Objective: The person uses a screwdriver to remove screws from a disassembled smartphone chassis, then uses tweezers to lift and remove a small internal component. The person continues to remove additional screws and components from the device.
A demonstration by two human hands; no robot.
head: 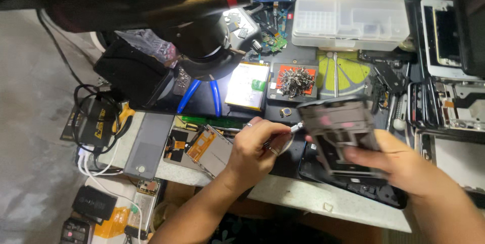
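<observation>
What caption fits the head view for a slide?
Left hand brings a small metal tool to a grey phone frame held by the right hand over a cluttered repair bench.

Phone frame (339, 132): grey, stripped mid-frame with dark openings; tilted, lifted off the bench, gripped at its lower right edge; motion-blurred.
Tool (288, 132): thin, metal-tipped; tip meets the frame's left edge; type unclear.
</observation>
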